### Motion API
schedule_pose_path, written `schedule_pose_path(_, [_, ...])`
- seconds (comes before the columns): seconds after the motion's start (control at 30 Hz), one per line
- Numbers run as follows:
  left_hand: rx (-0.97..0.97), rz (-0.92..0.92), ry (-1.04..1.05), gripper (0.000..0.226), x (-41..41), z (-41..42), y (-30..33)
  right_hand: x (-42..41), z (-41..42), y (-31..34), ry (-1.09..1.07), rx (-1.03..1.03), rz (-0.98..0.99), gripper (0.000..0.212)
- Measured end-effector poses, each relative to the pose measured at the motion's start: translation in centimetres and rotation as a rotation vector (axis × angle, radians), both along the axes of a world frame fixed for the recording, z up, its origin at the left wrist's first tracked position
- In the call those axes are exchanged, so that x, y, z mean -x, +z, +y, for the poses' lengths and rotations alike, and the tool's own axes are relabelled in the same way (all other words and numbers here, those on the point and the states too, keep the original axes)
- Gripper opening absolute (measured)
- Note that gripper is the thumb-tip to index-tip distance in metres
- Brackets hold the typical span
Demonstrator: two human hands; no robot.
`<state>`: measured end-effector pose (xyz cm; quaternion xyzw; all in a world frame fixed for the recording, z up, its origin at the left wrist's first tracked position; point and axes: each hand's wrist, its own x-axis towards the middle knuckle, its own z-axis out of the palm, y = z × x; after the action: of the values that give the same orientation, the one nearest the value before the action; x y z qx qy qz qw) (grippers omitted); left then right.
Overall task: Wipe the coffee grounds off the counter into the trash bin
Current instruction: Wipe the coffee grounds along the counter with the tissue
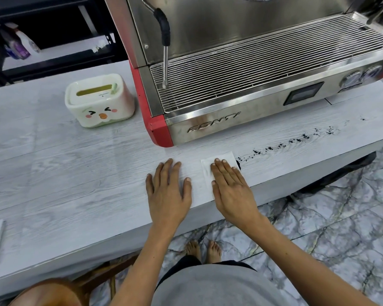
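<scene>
A pale wood-grain counter (pixel 53 173) runs across the view above a grey marble-veined floor (pixel 329 228), with a dark shelf unit (pixel 42 29) behind holding spray bottles (pixel 18 45). A stainless espresso machine (pixel 241 74) with red corner trim stands on the counter, its steam wand (pixel 165 51) hanging over the drip grate. Left of it sits a white tissue box (pixel 98 100) with a cartoon chick face, nothing showing in its slot. A dark trash bag (pixel 341 173) shows below the counter edge at right. The left hand (pixel 167 186) lies flat on the counter, fingers straight. The right hand (pixel 230 184) presses a white tissue (pixel 217 166) flat, fingers extended, against a trail of coffee grounds (pixel 296 141) stretching rightward
</scene>
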<state>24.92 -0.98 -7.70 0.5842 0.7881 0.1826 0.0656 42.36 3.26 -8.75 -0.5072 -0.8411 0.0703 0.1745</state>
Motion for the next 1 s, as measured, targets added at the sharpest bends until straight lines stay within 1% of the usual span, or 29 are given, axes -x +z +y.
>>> schedule_pose_path(0.37, [0.008, 0.016, -0.033, 0.056, 0.4, -0.1, 0.0, 0.0, 0.1, 0.2, -0.012, 0.008, -0.012, 0.047])
schedule_pose_path(0.63, [0.02, 0.025, -0.05, 0.058, 0.5, -0.1, 0.0, -2.0, 1.8, 0.3, -0.028, 0.007, -0.02, 0.048])
schedule_pose_path(1.0, [0.027, -0.015, -0.068, 0.058, 0.7, -0.1, -0.3, -3.0, 2.5, 0.5, -0.069, 0.058, 0.01, 0.051])
